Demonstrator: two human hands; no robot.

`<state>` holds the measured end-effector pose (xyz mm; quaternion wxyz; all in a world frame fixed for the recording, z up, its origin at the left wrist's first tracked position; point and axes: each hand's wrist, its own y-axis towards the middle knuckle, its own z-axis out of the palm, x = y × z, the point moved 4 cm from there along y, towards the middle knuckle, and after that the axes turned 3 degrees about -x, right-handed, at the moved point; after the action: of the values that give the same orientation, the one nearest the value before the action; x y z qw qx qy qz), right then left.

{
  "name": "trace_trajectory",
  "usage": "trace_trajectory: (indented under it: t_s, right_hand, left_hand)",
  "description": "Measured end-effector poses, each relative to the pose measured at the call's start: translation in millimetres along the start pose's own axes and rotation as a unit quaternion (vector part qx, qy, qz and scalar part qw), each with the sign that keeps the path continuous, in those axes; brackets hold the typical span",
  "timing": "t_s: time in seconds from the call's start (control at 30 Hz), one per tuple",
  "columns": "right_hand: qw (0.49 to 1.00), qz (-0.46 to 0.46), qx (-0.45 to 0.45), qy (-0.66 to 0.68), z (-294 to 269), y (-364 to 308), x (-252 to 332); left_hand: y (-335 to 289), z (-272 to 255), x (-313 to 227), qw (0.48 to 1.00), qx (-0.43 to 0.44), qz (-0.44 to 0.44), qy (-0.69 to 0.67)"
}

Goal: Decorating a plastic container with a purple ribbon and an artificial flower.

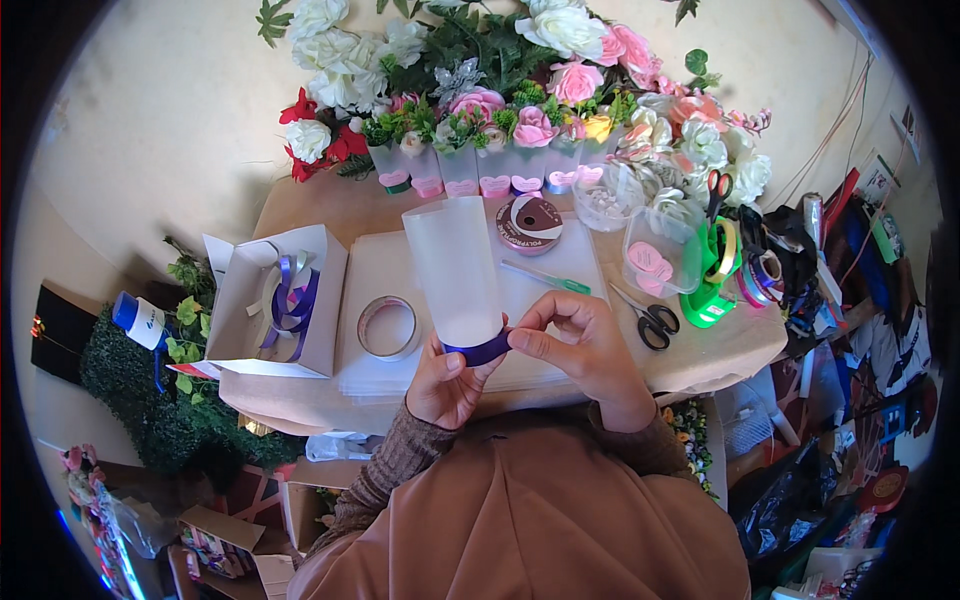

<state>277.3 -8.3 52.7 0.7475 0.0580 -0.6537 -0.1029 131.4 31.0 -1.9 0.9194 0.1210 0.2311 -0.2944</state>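
Observation:
A translucent white sleeve (455,262), wide at its far end, lies tilted away from me above the table. My left hand (438,388) is closed around its near end from below and the left. A purple ribbon (478,352) wraps that near end as a band. At the band's right side my right hand (580,350) pinches the ribbon between thumb and forefinger. Flat translucent sheets (372,265) are stacked underneath. Close by are a tape roll (362,328), a pink ribbon spool (530,224), a cutter knife (545,277) and black-handled scissors (655,325).
A white box (318,300) with purple ribbon pieces stands at the left. To the right are a clear tub with pink labels (655,262) and a green tape dispenser (712,285). Filled flower sleeves (500,170) line the back, below artificial flowers (565,30).

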Motion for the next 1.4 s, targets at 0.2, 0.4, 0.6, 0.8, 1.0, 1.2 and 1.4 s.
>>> trace_trajectory:
  t_s: [0.2, 0.4, 0.6, 0.8, 1.0, 1.2, 1.4]
  right_hand:
    - [1.000, -0.002, 0.000, -0.009, 1, 0, 1]
    - [1.000, 0.005, 0.002, -0.007, 1, 0, -1]
    - [1.000, 0.005, 0.008, -0.007, 2, 0, 0]
    - [1.000, -0.005, 0.015, -0.026, 3, 1, 1]
    - [0.998, -0.029, 0.002, -0.063, 5, 1, 1]
    - [0.992, -0.066, -0.034, -0.106, 6, -1, 2]
    - [0.978, -0.102, -0.055, -0.172, 8, -4, 11]
  left_hand:
    - [-1, -1, 1, 0.999, 0.015, -0.008, -0.037]
    - [-1, -2, 2, 0.999, 0.015, -0.010, -0.047]
    - [-1, -2, 2, 0.999, 0.014, -0.011, -0.051]
    - [-1, -5, 2, 0.998, 0.015, -0.015, -0.057]
    - [1, -1, 1, 0.999, 0.017, -0.009, -0.047]
    - [4, 4, 0, 0.999, 0.033, 0.009, -0.009]
    - [3, -5, 2, 0.998, 0.040, -0.015, 0.039]
